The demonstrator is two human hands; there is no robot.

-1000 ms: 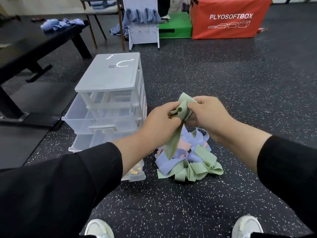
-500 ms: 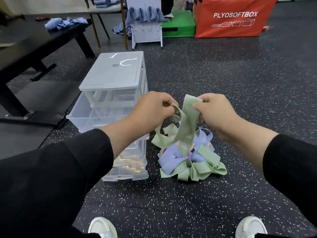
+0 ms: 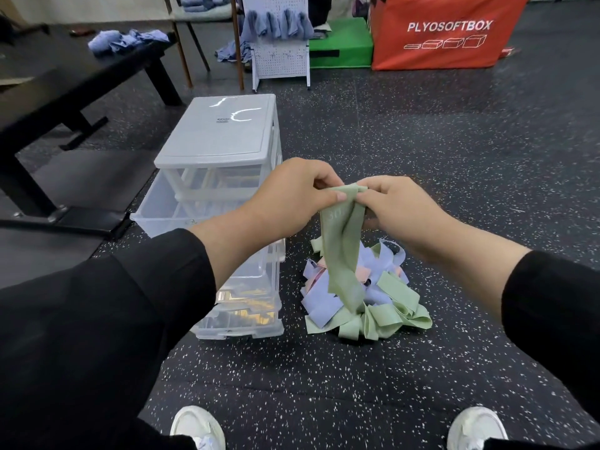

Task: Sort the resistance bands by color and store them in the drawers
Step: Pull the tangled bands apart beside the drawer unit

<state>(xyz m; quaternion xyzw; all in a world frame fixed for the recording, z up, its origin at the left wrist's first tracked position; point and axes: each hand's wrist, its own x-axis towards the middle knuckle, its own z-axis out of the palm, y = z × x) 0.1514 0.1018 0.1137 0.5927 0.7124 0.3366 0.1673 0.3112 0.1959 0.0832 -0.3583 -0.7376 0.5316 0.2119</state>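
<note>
Your left hand [image 3: 293, 198] and your right hand [image 3: 394, 206] meet in front of you, above the floor [image 3: 454, 157], and both pinch the top edge of one green band [image 3: 341, 251]. The grip of each hand is clamped on that band: the left thumb and curled fingers close on its left corner, the right thumb and fingers on its right corner, with the two hands almost touching. The band hangs down from your fingers in a loose fold, and faint pale lettering shows near its top. Its lower end dangles just over the pile of bands [image 3: 367, 297] lying on the floor; whether it touches the pile you cannot tell.

That pile mixes green, lavender and a few pink bands in a tangle, with the green loops mostly at the near and right edge. Just to the left of the pile stands the clear plastic drawer unit [image 3: 220, 151]. One of its upper drawers [image 3: 168, 209] is pulled out toward the left; your left forearm hides part of the front.

Your two white shoes show at the bottom edge. Farther off are a black bench [image 3: 65, 92], a white pegboard stand [image 3: 281, 50], a green box [image 3: 341, 43] and a red box [image 3: 444, 30] marked PLYOSOFTBOX.
</note>
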